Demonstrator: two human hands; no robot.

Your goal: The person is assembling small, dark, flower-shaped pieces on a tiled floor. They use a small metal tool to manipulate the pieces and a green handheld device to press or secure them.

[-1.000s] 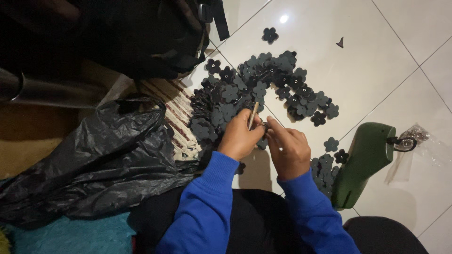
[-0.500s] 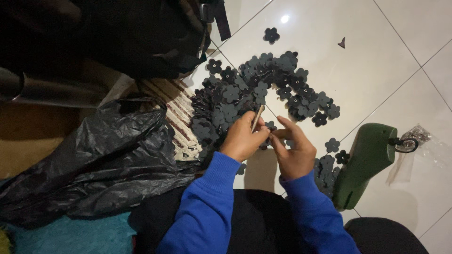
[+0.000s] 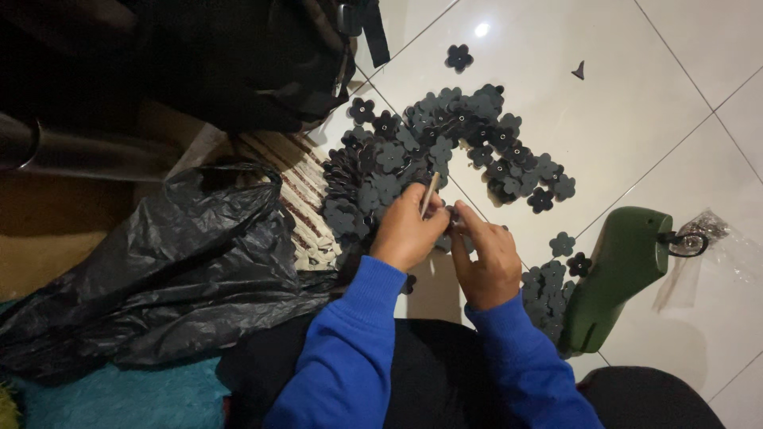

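Left grip (image 3: 407, 230) clamped on one thin stick (image 3: 430, 193), long axis up and away, tip touching small dark flower piece pinched in right grip (image 3: 485, 254) just beside it; beyond, one heap of flower cutouts (image 3: 445, 151) on floor, too many to count; one green tool (image 3: 616, 274) right.

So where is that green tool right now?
In the head view the green tool lies on the white tiled floor, out to the right of the right hand, beside a small heap of dark flower-shaped cutouts.
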